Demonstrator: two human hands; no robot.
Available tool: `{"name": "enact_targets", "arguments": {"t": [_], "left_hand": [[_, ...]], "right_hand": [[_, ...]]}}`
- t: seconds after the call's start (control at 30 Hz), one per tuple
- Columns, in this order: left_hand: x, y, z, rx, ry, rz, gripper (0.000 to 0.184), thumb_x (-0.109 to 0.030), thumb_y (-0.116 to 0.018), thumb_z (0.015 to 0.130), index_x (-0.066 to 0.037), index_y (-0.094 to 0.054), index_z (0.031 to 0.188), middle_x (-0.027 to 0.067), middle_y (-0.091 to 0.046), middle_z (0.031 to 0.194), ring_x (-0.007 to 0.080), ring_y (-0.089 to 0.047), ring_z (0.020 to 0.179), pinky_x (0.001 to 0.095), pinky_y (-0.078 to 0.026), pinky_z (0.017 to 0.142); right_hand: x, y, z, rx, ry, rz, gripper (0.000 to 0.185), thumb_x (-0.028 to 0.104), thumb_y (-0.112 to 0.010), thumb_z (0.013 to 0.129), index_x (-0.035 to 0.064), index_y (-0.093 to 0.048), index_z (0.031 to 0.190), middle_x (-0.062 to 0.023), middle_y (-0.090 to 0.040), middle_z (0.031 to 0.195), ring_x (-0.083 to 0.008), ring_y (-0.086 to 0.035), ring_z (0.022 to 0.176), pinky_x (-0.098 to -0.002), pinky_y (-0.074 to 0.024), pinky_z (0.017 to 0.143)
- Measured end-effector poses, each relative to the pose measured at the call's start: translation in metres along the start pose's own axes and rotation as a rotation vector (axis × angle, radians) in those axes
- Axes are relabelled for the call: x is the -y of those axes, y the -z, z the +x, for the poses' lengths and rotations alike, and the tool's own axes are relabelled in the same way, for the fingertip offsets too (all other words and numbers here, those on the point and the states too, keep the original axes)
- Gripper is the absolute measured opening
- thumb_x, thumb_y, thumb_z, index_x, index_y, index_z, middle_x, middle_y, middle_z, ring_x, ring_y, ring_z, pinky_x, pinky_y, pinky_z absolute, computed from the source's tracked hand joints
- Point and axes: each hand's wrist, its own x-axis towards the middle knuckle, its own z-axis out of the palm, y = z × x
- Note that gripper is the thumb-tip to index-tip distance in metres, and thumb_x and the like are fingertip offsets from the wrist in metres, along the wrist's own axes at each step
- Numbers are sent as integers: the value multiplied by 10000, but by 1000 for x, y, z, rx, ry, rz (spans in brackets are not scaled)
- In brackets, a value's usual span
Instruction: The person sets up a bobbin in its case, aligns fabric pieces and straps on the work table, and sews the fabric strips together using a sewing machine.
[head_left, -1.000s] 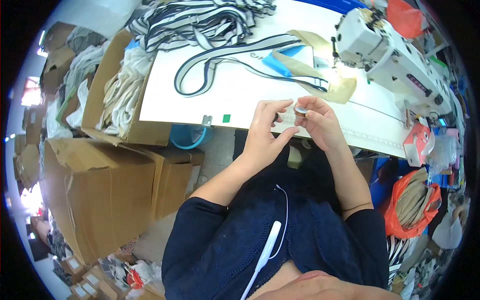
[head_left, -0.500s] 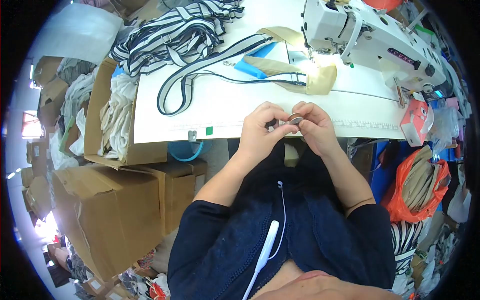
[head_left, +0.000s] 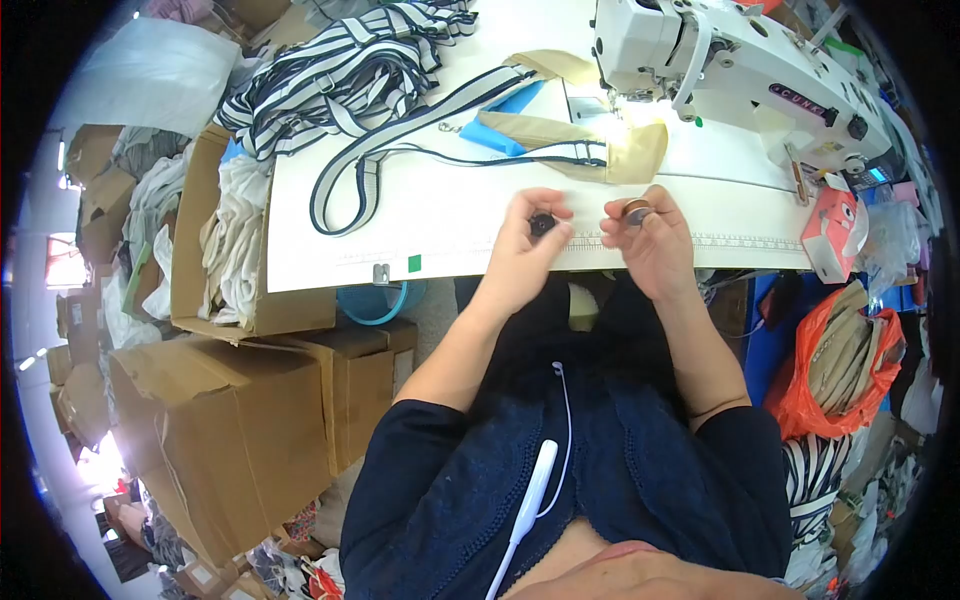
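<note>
Above the table's front edge, my left hand [head_left: 525,245] is closed around a small dark round piece [head_left: 542,224], its exact kind unclear. A hand's width to the right, my right hand [head_left: 660,245] pinches a small metal bobbin [head_left: 637,213] with a brown rim or thread. The two hands are apart. Beyond them, a striped strap [head_left: 350,170] loops across the white table [head_left: 440,215], joined to a beige fabric piece [head_left: 637,155] lying under the sewing machine [head_left: 735,70].
A heap of striped straps [head_left: 340,75] lies at the back left. Cardboard boxes [head_left: 225,430] and a carton of pale cloth [head_left: 240,240] stand left of the table. On the right are a pink-red box [head_left: 832,235] and a red bag [head_left: 850,370] holding beige strips.
My hands, together half a second ago, have separated. The right hand has moved right and up with the bobbin; the dark round piece in my left hand now shows more clearly.
</note>
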Motion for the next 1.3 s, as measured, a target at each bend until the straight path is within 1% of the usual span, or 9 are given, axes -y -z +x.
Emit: {"name": "enact_targets", "arguments": {"t": [0.07,0.17,0.23,0.37,0.57,0.67,0.77,0.97,1.3], "left_hand": [[3,10,3,73,121,-419,416,-20,-489,865,-33,-443,1279,174,-514,1246,232,-527,1096,329,-428,908],[-8,4,0,103,172,-671,441,-25,-491,858,1,-437,1295,192,-511,1276,262,-531,1120,384,-420,969],[-10,1,-3,124,208,-745,463,-25,-494,864,22,-417,1318,204,-494,1308,268,-520,1153,391,-414,997],[-6,-7,-10,152,224,-627,493,-13,-495,896,17,-371,1373,216,-472,1349,260,-534,1159,371,-453,973],[-8,-9,-10,85,121,-470,485,29,-449,934,-17,-311,1397,199,-477,1345,259,-539,1187,356,-463,989],[-5,-1,-9,57,71,-430,532,35,-468,925,-27,-271,1416,220,-421,1396,276,-540,1202,377,-464,1005],[-13,-5,-12,51,-48,-283,620,85,-407,906,-64,-153,1451,210,-266,1491,286,-543,1193,368,-453,1005],[-12,-5,-18,100,-126,-108,682,125,-376,884,-78,-90,1470,223,-169,1522,267,-533,1172,378,-442,1000],[-4,-5,-25,170,-19,-240,508,104,-432,897,-84,-222,1320,186,-434,1293,224,-594,1040,327,-479,910]], "right_hand": [[-2,-6,1,-25,129,-414,176,16,-593,897,29,-528,1060,-219,-634,1092,-307,-629,1070,-400,-542,897],[-12,-16,-1,-28,263,-896,278,-62,-685,779,57,-579,1007,-138,-653,1059,-304,-612,1073,-374,-512,900],[-13,-26,1,37,380,-1352,293,-40,-716,743,74,-603,988,-100,-659,1056,-304,-621,1026,-364,-510,868],[-22,-20,5,85,616,-1599,275,54,-767,684,91,-655,932,-39,-663,1043,-263,-594,990,-345,-472,831],[-13,-30,7,138,561,-1568,274,117,-772,703,78,-674,956,-97,-603,1169,-262,-564,1015,-339,-454,851],[-18,-20,1,-21,475,-1313,304,151,-774,724,71,-677,1001,-126,-568,1200,-266,-553,1044,-354,-434,898],[-15,-18,1,-79,416,-1253,317,172,-773,740,73,-682,1027,-119,-571,1162,-264,-534,1062,-365,-409,943],[-11,-27,3,63,425,-1418,246,163,-758,751,101,-693,980,-94,-580,1093,-249,-506,1038,-360,-394,915],[-9,-17,4,0,463,-1485,68,127,-691,792,105,-626,785,-59,-596,1013,-256,-510,952,-360,-381,847]]}}
